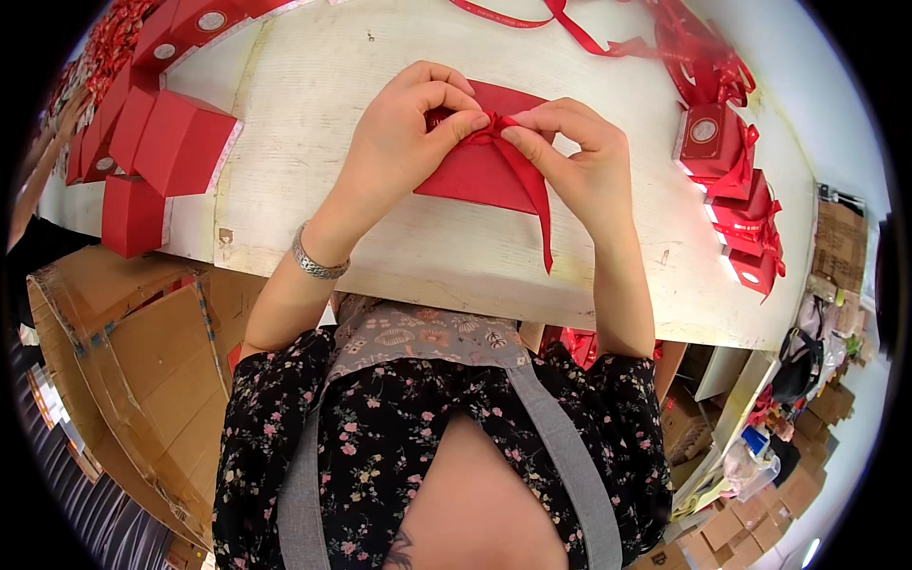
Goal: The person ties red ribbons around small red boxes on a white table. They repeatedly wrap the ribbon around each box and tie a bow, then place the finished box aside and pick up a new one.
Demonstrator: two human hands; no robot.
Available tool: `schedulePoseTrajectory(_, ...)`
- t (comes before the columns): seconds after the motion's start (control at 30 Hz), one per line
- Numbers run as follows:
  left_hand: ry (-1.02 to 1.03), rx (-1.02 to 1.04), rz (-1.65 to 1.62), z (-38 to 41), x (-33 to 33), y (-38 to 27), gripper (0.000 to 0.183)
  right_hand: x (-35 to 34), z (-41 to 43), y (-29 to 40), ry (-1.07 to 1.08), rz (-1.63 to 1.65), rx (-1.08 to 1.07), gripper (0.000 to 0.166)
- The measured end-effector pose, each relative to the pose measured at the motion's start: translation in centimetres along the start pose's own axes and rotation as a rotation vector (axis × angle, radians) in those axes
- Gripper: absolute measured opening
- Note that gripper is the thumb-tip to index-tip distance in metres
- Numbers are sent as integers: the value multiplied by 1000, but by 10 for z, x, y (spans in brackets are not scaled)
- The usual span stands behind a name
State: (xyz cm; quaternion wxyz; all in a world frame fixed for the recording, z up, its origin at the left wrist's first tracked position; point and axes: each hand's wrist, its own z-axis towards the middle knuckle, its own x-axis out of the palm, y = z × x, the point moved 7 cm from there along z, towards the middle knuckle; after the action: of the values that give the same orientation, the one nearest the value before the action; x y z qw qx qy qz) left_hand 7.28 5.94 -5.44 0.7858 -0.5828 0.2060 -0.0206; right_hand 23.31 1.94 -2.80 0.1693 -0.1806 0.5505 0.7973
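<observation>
In front of me a red gift box lies on the white table. A red satin ribbon is gathered in a knot or bow at the middle of its top, and one loose tail hangs past the near edge of the box onto the table. My left hand pinches the ribbon between thumb and forefinger on the left side of the knot. On the other side, my right hand grips it the same way. The fingers partly cover the loops, so the knot's exact form is hidden.
Several plain red boxes stand at the left. Ribbon-tied red boxes line the right edge, below a bundle of loose red ribbon. A large cardboard box stands below the table's left side. Another person's arm reaches in at far left.
</observation>
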Motion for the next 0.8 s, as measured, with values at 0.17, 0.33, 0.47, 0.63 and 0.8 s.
schedulePoseTrajectory(0.17, -85, 51, 104, -4, -5, -9, 11, -2, -12, -2, -184, -50, 101, 8)
schedulePoseTrajectory(0.33, -241, 68, 197, -13, -6, -13, 12, 3, -25, -9, -287, -23, 214, 11)
schedulePoseTrajectory(0.47, -135, 206, 324, -10, 2, -23, 11, 4, -25, -16, -338, 40, 269, 11)
schedulePoseTrajectory(0.63, -151, 111, 105, -10, -3, -13, 11, 6, -26, -18, -401, 50, 251, 11)
schedulePoseTrajectory(0.8, -203, -35, -73, -16, -5, 0, 11, 7, -27, -22, -400, 45, 239, 9)
